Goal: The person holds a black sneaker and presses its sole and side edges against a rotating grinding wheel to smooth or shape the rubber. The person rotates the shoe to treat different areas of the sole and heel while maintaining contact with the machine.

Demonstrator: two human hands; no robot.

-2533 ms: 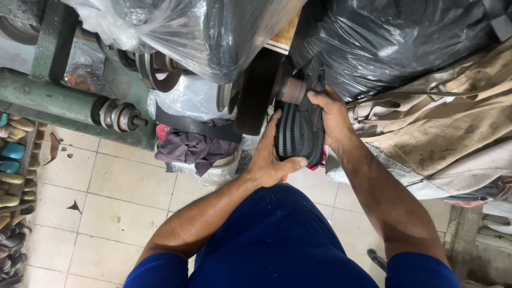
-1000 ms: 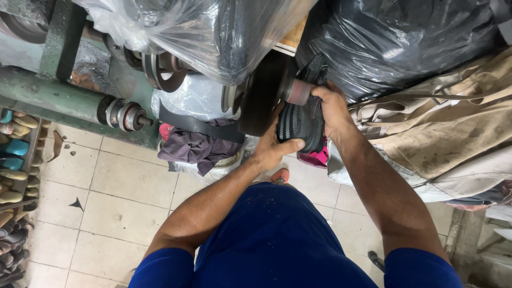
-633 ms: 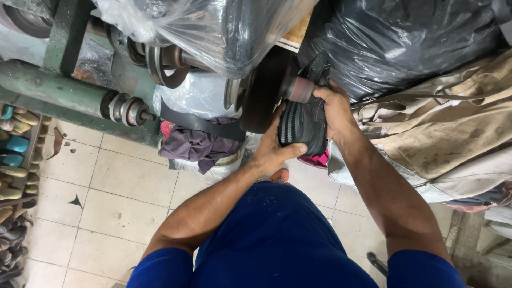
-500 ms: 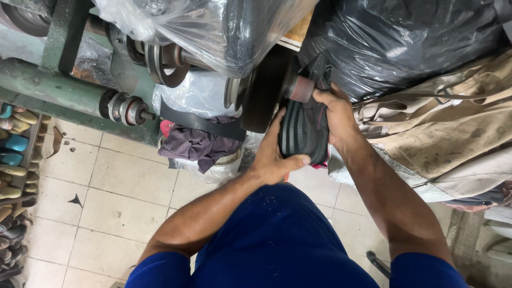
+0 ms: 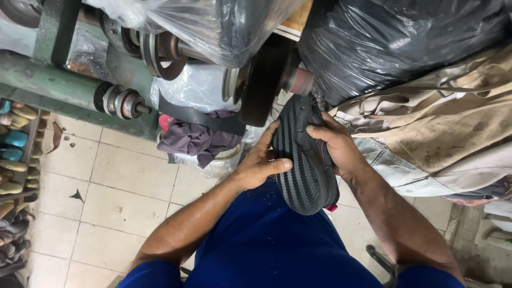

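Note:
A black shoe [image 5: 302, 160] with a ribbed sole faces up at me, sole outward, its toe pointing toward a grinding machine. My left hand [image 5: 260, 162] grips its left edge, thumb laid across the tread. My right hand [image 5: 335, 145] holds the right side, fingers curled over the rim near the toe. The toe end sits just below a small brown sanding drum [image 5: 300, 81] beside a dark wheel [image 5: 265, 85] on the machine's shaft.
The green machine frame [image 5: 48, 88] with pulleys [image 5: 122, 102] runs along the left. Plastic-wrapped bundles [image 5: 213, 26] and a black bag [image 5: 394, 42] hang above. A purple rag [image 5: 194, 140] lies below the shaft. Stained beige cloth [image 5: 442, 122] is at the right, shoe lasts [image 5: 13, 154] at the far left on a tiled floor [image 5: 117, 186].
The shoe has come down and back a little from the sanding drum, and tilted so more of the ribbed sole faces me. Both hands keep their grip.

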